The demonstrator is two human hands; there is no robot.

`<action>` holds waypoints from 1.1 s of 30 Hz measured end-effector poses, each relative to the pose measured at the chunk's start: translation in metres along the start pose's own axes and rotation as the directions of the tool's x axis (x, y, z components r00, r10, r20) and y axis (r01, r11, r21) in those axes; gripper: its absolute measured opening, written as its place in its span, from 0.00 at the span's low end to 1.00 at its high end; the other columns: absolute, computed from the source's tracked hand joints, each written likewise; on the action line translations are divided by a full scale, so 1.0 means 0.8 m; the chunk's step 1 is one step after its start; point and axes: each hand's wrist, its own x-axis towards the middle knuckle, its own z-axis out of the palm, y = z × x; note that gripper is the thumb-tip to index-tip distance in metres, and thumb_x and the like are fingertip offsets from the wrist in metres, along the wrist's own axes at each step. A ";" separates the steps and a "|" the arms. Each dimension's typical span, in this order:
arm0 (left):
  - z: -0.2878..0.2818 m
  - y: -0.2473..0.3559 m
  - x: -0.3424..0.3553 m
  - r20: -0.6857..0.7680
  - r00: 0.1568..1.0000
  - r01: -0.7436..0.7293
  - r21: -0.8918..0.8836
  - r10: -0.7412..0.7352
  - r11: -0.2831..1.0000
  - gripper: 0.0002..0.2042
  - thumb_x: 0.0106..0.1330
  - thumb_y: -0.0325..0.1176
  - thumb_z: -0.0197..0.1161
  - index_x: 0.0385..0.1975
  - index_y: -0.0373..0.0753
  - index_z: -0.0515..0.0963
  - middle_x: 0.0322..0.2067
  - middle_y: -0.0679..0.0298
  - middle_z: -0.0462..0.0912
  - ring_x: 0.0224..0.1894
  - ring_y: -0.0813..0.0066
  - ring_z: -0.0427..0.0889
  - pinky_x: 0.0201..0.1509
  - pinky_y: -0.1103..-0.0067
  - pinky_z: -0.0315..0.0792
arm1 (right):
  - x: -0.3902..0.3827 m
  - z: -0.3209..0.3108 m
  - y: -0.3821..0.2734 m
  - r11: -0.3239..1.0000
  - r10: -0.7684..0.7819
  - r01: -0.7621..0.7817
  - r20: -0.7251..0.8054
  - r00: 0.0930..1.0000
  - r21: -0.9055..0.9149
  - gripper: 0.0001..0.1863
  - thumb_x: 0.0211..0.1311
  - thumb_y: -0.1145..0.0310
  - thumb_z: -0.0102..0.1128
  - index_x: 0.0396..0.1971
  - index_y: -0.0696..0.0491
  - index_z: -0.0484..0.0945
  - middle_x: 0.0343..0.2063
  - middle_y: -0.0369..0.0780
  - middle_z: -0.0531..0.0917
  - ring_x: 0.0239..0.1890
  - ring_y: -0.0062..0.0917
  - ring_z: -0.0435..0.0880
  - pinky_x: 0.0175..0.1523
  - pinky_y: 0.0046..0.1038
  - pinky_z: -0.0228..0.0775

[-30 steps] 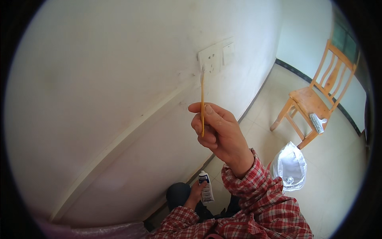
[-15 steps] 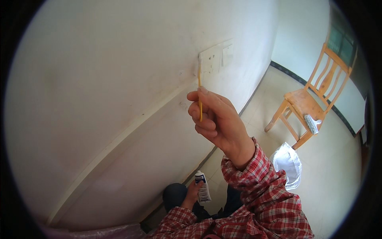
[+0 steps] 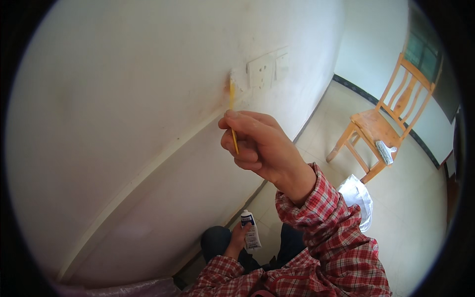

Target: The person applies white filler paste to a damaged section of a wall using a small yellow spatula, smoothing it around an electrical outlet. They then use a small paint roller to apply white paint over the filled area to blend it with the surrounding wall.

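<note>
My right hand [image 3: 267, 143] is raised in front of the wall, pinching a thin yellow stick [image 3: 232, 96] between thumb and fingers. White stuff covers the stick's upper tip, which is at the wall just left of the socket plate [image 3: 257, 74]. Whitish smears [image 3: 238, 81] and a brownish stain show on the wall around that tip. Low down by my knee, my left hand [image 3: 237, 241] is closed round a white and dark blue squeeze tube [image 3: 252, 235], its neck pointing up.
A second wall plate [image 3: 281, 67] sits right of the first. A raised strip [image 3: 163, 161] runs along the wall below. To the right stands a wooden chair [image 3: 378, 123] with a white-and-grey scraper-like tool [image 3: 385, 151] on its seat. A white bag [image 3: 357, 198] lies near my right sleeve.
My right hand has shifted left with the yellow stick, whose tip went from the socket plate's left edge to the wall beside it. My left hand still holds the tube.
</note>
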 end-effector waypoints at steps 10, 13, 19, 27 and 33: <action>-0.002 -0.005 0.004 -0.001 1.000 0.022 -0.038 -0.022 0.999 0.09 0.64 0.37 0.59 0.38 0.39 0.73 0.32 0.68 0.78 0.33 0.79 0.77 0.39 0.79 0.71 | 0.003 0.014 0.011 0.996 0.086 -0.087 0.025 0.996 0.006 0.13 0.62 0.63 0.55 0.30 0.59 0.70 0.18 0.40 0.74 0.08 0.11 0.58 0.13 0.17 0.44; -0.003 -0.005 0.004 0.001 1.000 0.011 -0.057 -0.011 0.998 0.09 0.64 0.37 0.59 0.38 0.39 0.74 0.32 0.68 0.78 0.33 0.79 0.77 0.38 0.79 0.72 | 0.002 0.019 0.017 0.993 0.116 -0.116 0.050 0.992 -0.016 0.15 0.64 0.61 0.52 0.35 0.60 0.70 0.18 0.39 0.73 0.08 0.10 0.57 0.12 0.15 0.44; -0.004 -0.006 0.006 0.011 1.000 -0.010 -0.068 0.011 0.998 0.09 0.64 0.36 0.60 0.38 0.39 0.74 0.32 0.68 0.79 0.34 0.79 0.78 0.39 0.78 0.72 | -0.031 0.044 0.020 0.987 0.137 -0.134 0.028 0.990 -0.087 0.16 0.64 0.61 0.52 0.36 0.61 0.70 0.18 0.39 0.74 0.08 0.11 0.58 0.13 0.15 0.47; 0.000 0.000 0.000 0.008 1.000 -0.002 -0.061 0.002 0.998 0.09 0.64 0.35 0.60 0.39 0.38 0.74 0.33 0.68 0.79 0.34 0.79 0.78 0.39 0.78 0.71 | -0.044 0.010 0.000 0.806 -0.279 0.191 -0.075 0.957 -0.560 0.19 0.67 0.64 0.46 0.51 0.63 0.68 0.18 0.34 0.73 0.14 0.10 0.63 0.19 0.15 0.52; -0.002 -0.003 0.004 0.004 1.000 -0.012 -0.025 0.012 1.000 0.09 0.63 0.36 0.60 0.38 0.39 0.74 0.32 0.69 0.79 0.33 0.79 0.78 0.38 0.79 0.71 | -0.045 -0.013 0.015 0.495 -0.516 0.254 -0.046 0.855 -0.831 0.26 0.67 0.66 0.45 0.62 0.59 0.58 0.17 0.33 0.72 0.21 0.13 0.67 0.29 0.17 0.58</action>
